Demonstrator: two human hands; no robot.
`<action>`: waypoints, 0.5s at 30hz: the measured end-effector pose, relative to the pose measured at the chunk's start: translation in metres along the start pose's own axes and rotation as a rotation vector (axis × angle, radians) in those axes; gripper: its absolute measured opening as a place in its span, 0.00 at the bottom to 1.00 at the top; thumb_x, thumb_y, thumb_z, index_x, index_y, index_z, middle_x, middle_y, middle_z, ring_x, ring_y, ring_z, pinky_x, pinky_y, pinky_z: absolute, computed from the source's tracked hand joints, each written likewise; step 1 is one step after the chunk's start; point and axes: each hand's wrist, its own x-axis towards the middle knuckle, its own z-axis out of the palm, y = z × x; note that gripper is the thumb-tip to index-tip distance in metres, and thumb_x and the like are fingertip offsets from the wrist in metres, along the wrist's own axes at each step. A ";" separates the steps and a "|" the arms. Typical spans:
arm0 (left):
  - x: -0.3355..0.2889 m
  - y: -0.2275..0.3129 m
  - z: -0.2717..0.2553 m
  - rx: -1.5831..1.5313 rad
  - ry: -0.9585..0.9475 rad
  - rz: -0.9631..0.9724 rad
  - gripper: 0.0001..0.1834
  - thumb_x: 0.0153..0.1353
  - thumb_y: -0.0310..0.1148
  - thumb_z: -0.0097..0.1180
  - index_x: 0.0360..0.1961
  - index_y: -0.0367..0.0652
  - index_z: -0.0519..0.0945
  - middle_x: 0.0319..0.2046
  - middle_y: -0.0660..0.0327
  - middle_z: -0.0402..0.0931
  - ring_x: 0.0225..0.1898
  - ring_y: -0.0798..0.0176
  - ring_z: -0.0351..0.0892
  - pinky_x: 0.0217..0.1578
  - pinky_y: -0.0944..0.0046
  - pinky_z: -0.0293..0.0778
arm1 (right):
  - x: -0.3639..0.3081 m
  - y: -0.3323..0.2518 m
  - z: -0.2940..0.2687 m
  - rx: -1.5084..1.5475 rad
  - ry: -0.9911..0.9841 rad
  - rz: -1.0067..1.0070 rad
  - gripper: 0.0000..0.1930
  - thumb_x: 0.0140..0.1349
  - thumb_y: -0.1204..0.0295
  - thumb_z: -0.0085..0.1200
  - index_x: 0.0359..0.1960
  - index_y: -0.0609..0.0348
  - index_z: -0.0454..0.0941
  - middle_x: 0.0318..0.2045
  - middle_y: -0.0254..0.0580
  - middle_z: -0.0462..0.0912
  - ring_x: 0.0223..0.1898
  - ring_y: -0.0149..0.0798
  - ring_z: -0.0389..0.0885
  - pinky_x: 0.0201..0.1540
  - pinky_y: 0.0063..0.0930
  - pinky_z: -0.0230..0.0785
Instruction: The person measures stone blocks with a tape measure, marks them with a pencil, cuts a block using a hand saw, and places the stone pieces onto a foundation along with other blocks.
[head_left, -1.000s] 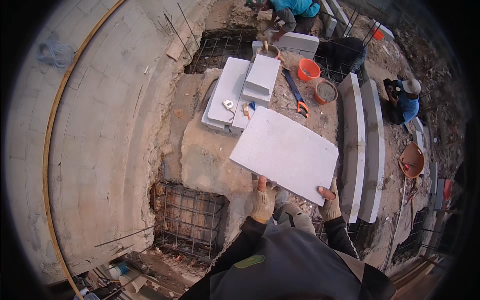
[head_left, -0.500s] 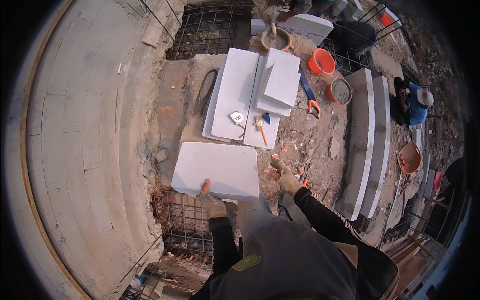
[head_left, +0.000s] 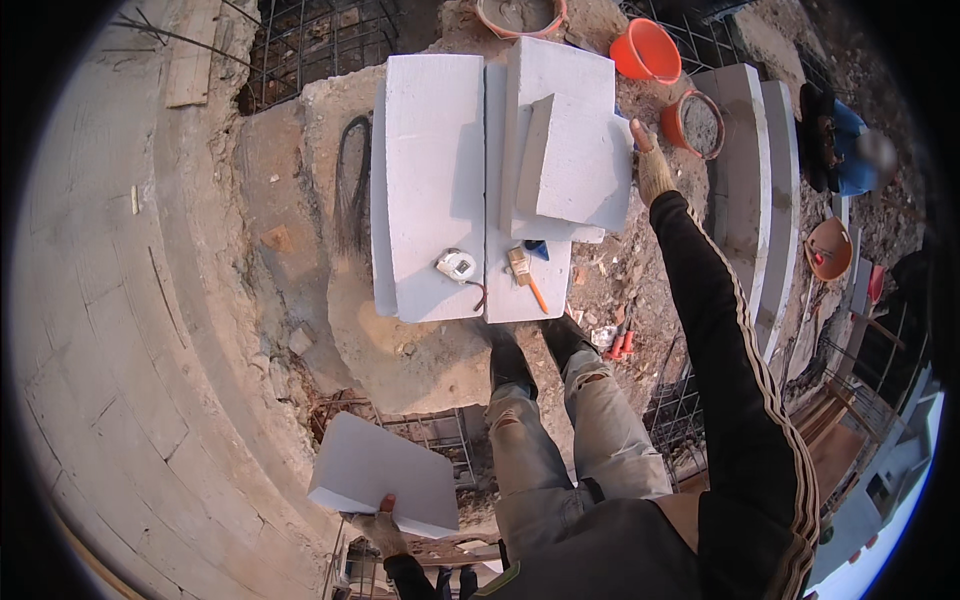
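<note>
My left hand (head_left: 378,528), in a worn glove, grips the lower edge of a white block (head_left: 385,465), its thumb on the face. This block is held low at left, tilted above a rebar pit. My right arm reaches forward, and my gloved right hand (head_left: 654,168) is at the right edge of a smaller white block (head_left: 580,160) on top of the stack. Its thumb shows; the other fingers are hidden. A bit of blue saw blade (head_left: 619,110) peeks out beside that block. On the lower slabs (head_left: 430,180) lie a tape measure (head_left: 456,265) and a paintbrush (head_left: 526,279).
Orange buckets (head_left: 645,52) stand at far right, one holding mortar (head_left: 700,124). A row of white blocks (head_left: 743,180) runs along the right. Beyond it is another person (head_left: 855,150) in blue. Rebar (head_left: 325,45) fills a pit at far left; a concrete surface (head_left: 110,330) spans the left.
The block in my left hand has moved down and left, off the ground before the stack. My right hand has reached forward to the stack's right side. The view has shifted too.
</note>
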 end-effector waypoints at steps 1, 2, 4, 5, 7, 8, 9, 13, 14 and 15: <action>-0.003 -0.001 0.001 -0.039 -0.044 -0.097 0.61 0.36 0.10 0.69 0.74 0.44 0.54 0.62 0.54 0.68 0.61 0.51 0.71 0.64 0.49 0.68 | 0.010 -0.011 0.003 -0.115 -0.156 0.021 0.45 0.60 0.38 0.63 0.68 0.61 0.69 0.54 0.43 0.81 0.46 0.36 0.82 0.45 0.29 0.73; -0.010 0.003 0.004 0.073 -0.104 -0.123 0.60 0.37 0.09 0.69 0.74 0.43 0.54 0.62 0.54 0.68 0.60 0.50 0.71 0.63 0.49 0.69 | 0.022 -0.011 -0.001 -0.227 -0.311 0.045 0.43 0.61 0.40 0.63 0.67 0.61 0.70 0.51 0.41 0.83 0.43 0.35 0.83 0.44 0.28 0.74; -0.024 0.014 0.016 0.273 -0.230 -0.160 0.60 0.38 0.08 0.67 0.74 0.43 0.53 0.62 0.54 0.68 0.59 0.50 0.73 0.62 0.49 0.71 | 0.012 0.008 -0.018 -0.203 -0.225 0.038 0.42 0.62 0.42 0.64 0.66 0.63 0.70 0.49 0.41 0.83 0.41 0.35 0.83 0.47 0.30 0.75; -0.028 0.014 0.020 0.453 -0.233 -0.275 0.63 0.33 0.07 0.69 0.74 0.42 0.53 0.61 0.53 0.69 0.58 0.49 0.74 0.61 0.50 0.73 | 0.009 0.006 -0.024 -0.185 -0.187 0.003 0.41 0.62 0.42 0.64 0.66 0.63 0.71 0.48 0.40 0.84 0.41 0.36 0.83 0.48 0.31 0.75; -0.037 -0.021 0.015 0.451 -0.307 -0.213 0.67 0.30 0.07 0.72 0.75 0.39 0.50 0.61 0.50 0.70 0.59 0.47 0.74 0.61 0.51 0.73 | -0.006 0.037 -0.048 -0.158 -0.013 -0.021 0.41 0.61 0.43 0.66 0.64 0.63 0.71 0.49 0.40 0.83 0.45 0.34 0.82 0.51 0.30 0.74; -0.042 -0.030 0.009 0.589 -0.316 -0.214 0.69 0.31 0.10 0.75 0.75 0.34 0.46 0.63 0.48 0.68 0.61 0.47 0.72 0.62 0.52 0.73 | -0.027 0.050 -0.042 -0.088 -0.019 0.043 0.46 0.59 0.38 0.64 0.69 0.61 0.69 0.55 0.42 0.81 0.52 0.37 0.80 0.57 0.31 0.71; -0.047 -0.038 0.007 0.723 -0.338 -0.212 0.71 0.32 0.13 0.78 0.75 0.28 0.42 0.65 0.46 0.65 0.64 0.46 0.71 0.62 0.53 0.73 | -0.047 0.064 -0.043 0.013 -0.021 0.054 0.49 0.59 0.39 0.65 0.73 0.61 0.64 0.60 0.45 0.78 0.57 0.40 0.78 0.62 0.34 0.69; -0.052 -0.060 0.010 0.728 -0.347 -0.111 0.74 0.35 0.18 0.81 0.76 0.28 0.36 0.68 0.43 0.61 0.68 0.45 0.66 0.67 0.51 0.67 | -0.093 0.090 -0.028 0.433 0.015 0.189 0.50 0.57 0.45 0.68 0.74 0.62 0.61 0.65 0.49 0.75 0.64 0.49 0.74 0.69 0.45 0.63; -0.051 -0.074 0.005 0.735 -0.317 -0.150 0.75 0.35 0.18 0.81 0.76 0.29 0.35 0.68 0.43 0.61 0.68 0.45 0.66 0.68 0.51 0.66 | -0.092 0.091 -0.025 0.490 0.009 0.176 0.49 0.57 0.46 0.68 0.73 0.62 0.61 0.65 0.49 0.75 0.64 0.49 0.74 0.69 0.47 0.63; -0.056 -0.058 0.013 0.746 -0.299 -0.192 0.75 0.36 0.18 0.81 0.76 0.30 0.35 0.68 0.43 0.61 0.68 0.45 0.66 0.68 0.51 0.64 | -0.095 0.093 -0.028 0.541 0.014 0.166 0.48 0.57 0.47 0.69 0.73 0.62 0.62 0.65 0.49 0.75 0.64 0.50 0.74 0.70 0.48 0.62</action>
